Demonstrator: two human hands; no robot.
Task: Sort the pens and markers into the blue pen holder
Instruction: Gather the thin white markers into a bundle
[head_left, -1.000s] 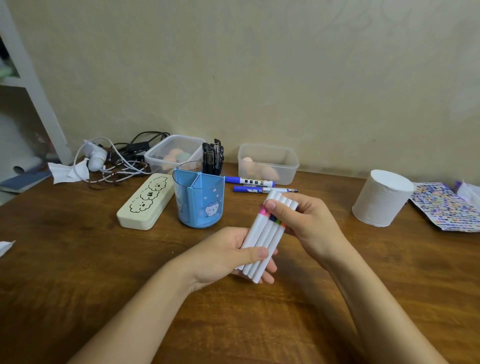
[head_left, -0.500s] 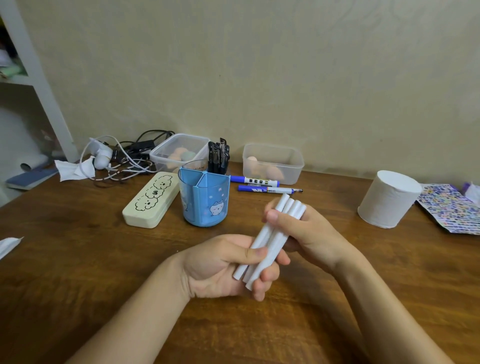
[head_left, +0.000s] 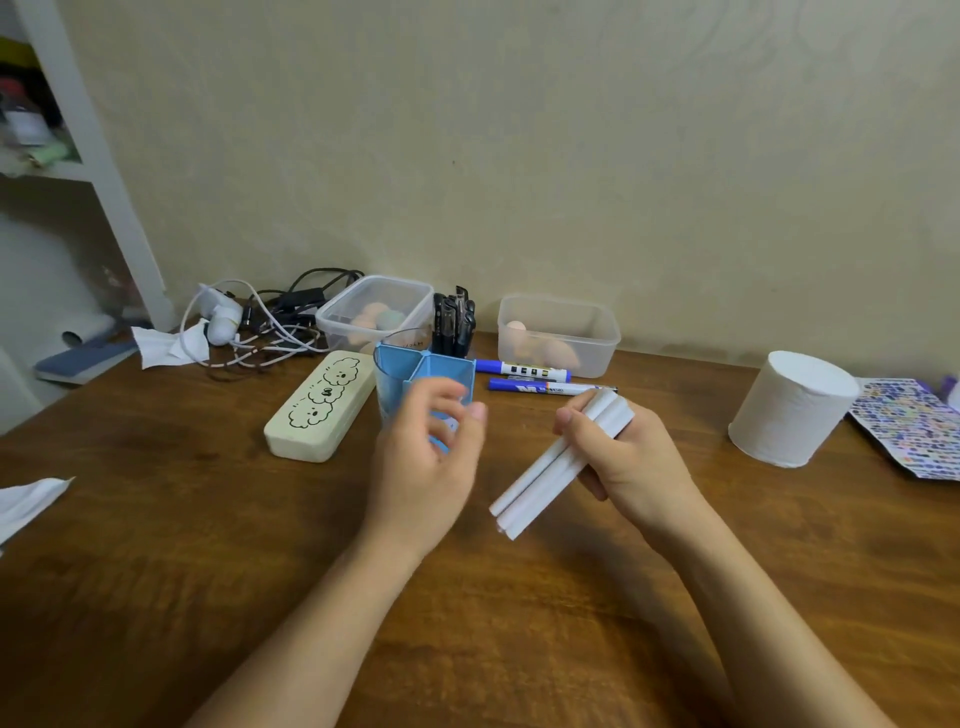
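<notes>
Head view: your right hand (head_left: 631, 462) grips the bundle of white markers (head_left: 558, 465), tilted, above the table (head_left: 208, 545). Your left hand (head_left: 428, 457), fingers loosely spread and empty, hovers before the blue pen holder (head_left: 402, 374).

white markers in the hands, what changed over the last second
The left hand let go of the bundle of white markers and moved left toward the blue pen holder, fingers open. The right hand alone grips the bundle now. The two blue markers stayed on the table.
</notes>
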